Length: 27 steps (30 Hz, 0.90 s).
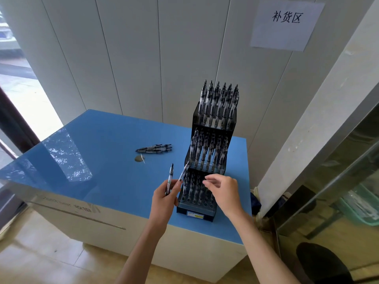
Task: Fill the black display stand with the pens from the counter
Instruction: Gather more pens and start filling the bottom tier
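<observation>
A black three-tier display stand (196,211) stands at the right of the blue counter (98,160). Its top and middle tiers are packed with clear pens; the lowest tier holds several pens, with open holes along its front row. My left hand (164,198) grips two pens (169,179) upright, just left of the lowest tier. Over that tier hovers my right hand (223,189), its fingers loosely curled and nothing visible in them. A small pile of loose pens (154,149) lies on the counter behind.
A small grey scrap (139,158) lies on the counter near the loose pens. White wall panels stand behind, with a paper sign (287,25) at the upper right. A glass cabinet (338,181) stands to the right and a dark stool (322,263) below it.
</observation>
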Motion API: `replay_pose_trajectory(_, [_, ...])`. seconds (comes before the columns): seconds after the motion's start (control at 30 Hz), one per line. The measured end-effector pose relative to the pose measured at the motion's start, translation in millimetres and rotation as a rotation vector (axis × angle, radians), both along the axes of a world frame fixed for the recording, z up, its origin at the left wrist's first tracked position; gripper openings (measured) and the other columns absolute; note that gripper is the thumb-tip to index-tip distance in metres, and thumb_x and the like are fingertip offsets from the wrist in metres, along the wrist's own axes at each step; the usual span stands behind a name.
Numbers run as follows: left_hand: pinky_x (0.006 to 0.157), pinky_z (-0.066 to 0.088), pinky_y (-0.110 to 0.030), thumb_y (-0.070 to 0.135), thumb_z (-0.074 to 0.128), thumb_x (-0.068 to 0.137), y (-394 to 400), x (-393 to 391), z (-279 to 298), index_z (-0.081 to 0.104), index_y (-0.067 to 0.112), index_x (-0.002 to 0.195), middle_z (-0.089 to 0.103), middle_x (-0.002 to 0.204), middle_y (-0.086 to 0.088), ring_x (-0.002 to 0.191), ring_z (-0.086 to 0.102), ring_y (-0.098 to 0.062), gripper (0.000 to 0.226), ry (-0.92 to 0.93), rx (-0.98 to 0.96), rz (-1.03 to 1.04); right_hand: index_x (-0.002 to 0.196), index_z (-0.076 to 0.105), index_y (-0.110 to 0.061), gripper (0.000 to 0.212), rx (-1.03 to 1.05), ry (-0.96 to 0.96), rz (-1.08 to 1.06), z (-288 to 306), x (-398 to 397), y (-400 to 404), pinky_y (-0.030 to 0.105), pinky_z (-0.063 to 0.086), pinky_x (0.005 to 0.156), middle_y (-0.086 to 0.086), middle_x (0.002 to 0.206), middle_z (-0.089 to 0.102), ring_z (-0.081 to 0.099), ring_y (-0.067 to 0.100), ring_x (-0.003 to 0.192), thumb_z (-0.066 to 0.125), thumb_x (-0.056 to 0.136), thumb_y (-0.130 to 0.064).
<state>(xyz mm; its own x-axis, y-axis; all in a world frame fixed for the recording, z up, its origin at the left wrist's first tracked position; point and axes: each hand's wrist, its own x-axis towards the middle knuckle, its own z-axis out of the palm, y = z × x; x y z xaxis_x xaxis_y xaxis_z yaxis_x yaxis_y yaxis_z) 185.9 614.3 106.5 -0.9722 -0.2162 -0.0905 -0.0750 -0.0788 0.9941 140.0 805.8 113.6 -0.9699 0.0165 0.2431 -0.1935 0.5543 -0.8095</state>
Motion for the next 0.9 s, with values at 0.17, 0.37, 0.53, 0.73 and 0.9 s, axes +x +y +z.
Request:
replay_pose_trajectory(0.17, [0.058,0.046,-0.024,0.025,0.072,0.095,13.3,-4.8,8.6,0.073,0.016,0.098,0.061,0.073,-0.003,0.061,0.050,-0.014,0.009,0.028,0.003,-0.044,0.096,0.079,-0.011,0.013,-0.325,-0.110,0.107,36.7,1.8,-5.5,0.030,0.061,0.076,0.001,0.080,0.077,0.075,0.016,0.078,0.076,0.089,-0.022])
replay_pose_trajectory(0.37, [0.058,0.040,-0.030,0.022,0.073,0.094,27.1,-5.0,6.4,0.075,0.021,0.094,0.052,0.067,-0.002,0.061,0.042,-0.016,0.003,0.077,-0.032,-0.133,0.097,0.077,-0.005,0.013,-0.506,-0.212,0.122,41.4,5.8,-1.7,0.036,0.063,0.076,0.009,0.083,0.078,0.076,0.026,0.078,0.077,0.087,-0.013])
replay_pose_trajectory(0.53, [0.055,0.037,-0.024,0.029,0.061,0.102,29.7,-3.7,3.3,0.071,0.020,0.093,0.047,0.064,0.002,0.062,0.042,-0.017,0.017,0.026,-0.057,-0.178,0.098,0.075,-0.001,0.011,-0.640,-0.252,0.061,35.9,7.4,4.5,0.034,0.063,0.074,0.013,0.087,0.078,0.076,0.030,0.081,0.074,0.089,-0.007])
replay_pose_trajectory(0.73, [0.055,0.037,-0.025,0.032,0.051,0.106,17.0,-10.4,-6.0,0.068,0.023,0.106,0.056,0.072,0.005,0.057,0.042,-0.011,0.020,-0.041,-0.090,-0.081,0.093,0.074,-0.010,0.008,-0.599,-0.145,-0.040,32.9,0.9,24.6,0.030,0.062,0.072,0.012,0.086,0.077,0.076,0.027,0.079,0.071,0.090,-0.004])
replay_pose_trajectory(0.9, [0.049,0.035,-0.026,0.035,0.044,0.108,6.7,-10.4,-6.2,0.057,0.021,0.108,0.066,0.077,-0.002,0.048,0.037,-0.009,0.019,-0.004,-0.105,-0.018,0.105,0.077,-0.008,0.017,-0.134,-0.002,-0.072,18.7,-2.7,35.2,0.021,0.058,0.080,0.000,0.090,0.077,0.073,0.008,0.079,0.076,0.088,-0.014])
